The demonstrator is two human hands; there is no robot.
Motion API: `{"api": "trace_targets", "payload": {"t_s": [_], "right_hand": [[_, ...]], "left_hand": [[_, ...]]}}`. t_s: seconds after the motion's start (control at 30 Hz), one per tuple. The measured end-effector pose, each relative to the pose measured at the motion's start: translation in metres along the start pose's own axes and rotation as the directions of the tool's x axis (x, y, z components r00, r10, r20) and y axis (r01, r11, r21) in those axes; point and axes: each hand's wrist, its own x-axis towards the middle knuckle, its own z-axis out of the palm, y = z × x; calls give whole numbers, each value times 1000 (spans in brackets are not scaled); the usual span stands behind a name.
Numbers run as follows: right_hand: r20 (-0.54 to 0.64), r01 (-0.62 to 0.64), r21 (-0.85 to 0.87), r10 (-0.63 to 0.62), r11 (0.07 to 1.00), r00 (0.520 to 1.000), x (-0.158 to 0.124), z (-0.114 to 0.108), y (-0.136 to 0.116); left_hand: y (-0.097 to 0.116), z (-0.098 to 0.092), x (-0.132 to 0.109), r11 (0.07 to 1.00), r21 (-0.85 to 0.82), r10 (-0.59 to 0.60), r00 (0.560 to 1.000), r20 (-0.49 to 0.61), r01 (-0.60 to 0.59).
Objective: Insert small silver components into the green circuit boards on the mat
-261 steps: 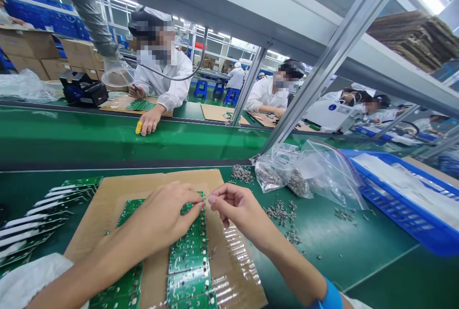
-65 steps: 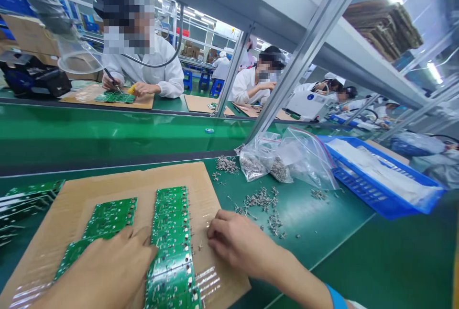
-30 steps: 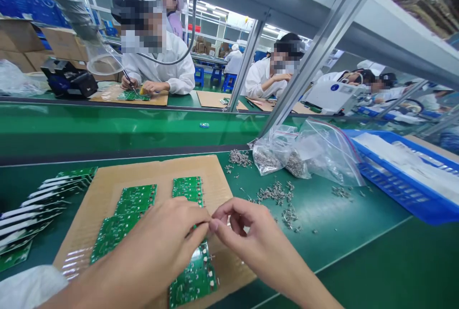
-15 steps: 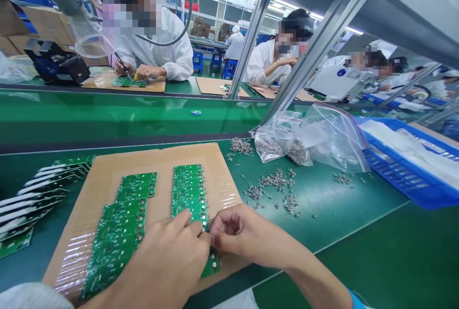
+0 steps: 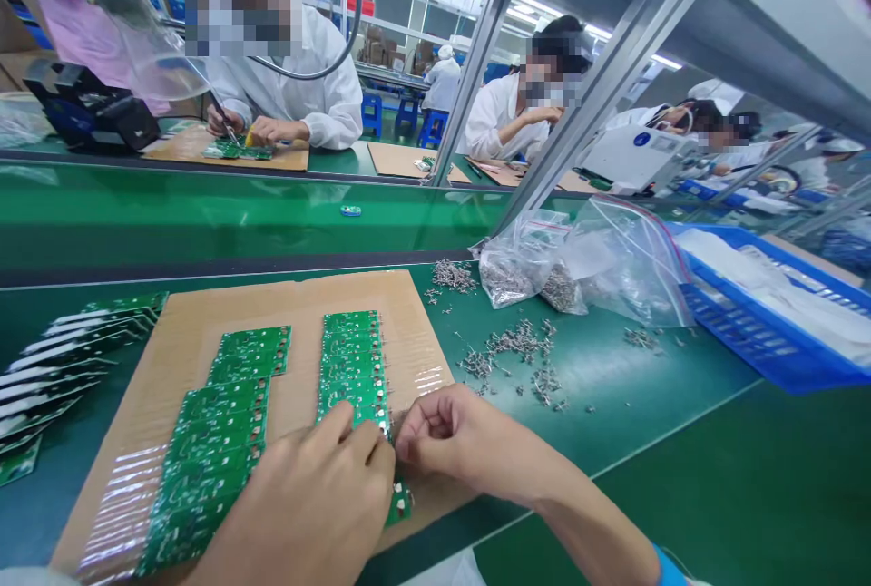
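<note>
On a taped cardboard sheet (image 5: pixel 299 323) lie two columns of green circuit boards. My left hand (image 5: pixel 319 486) is over the near part of the right column of circuit boards (image 5: pixel 350 350), its fingers curled down at the boards' right edge. Right beside it, my right hand (image 5: pixel 442 432) has thumb and forefinger pinched together at the same edge, and the two hands nearly touch. Whatever the fingertips hold is hidden or too small to make out. The left column of circuit boards (image 5: pixel 210 441) lies beside my left hand and forearm.
Small metal parts (image 5: pixel 521 341) lie in loose piles right of the cardboard. Behind them are plastic bags (image 5: pixel 517 268) of such parts and a blue basket (image 5: pixel 762 332). More boards (image 5: pixel 61 368) lean in a row at left. Co-workers sit beyond the green belt (image 5: pixel 204 214).
My hands stay at the same boards, fingers drawn in slightly closer. The view has shifted a little, and the small blue item on the belt has moved left.
</note>
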Motion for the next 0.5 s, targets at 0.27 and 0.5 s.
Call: {"api": "trace_targets", "payload": {"t_s": [0.27,0.5], "right_hand": [[-136,21,-553,-115,833,984,7,-2,-2],[-85,-11,-627,-55,779,995,11,3,-7]], "left_hand": [[-8,6,-23,990,112,-104,978,179,85],[-5,17,-22,996,69,-69,972,226,54]]}}
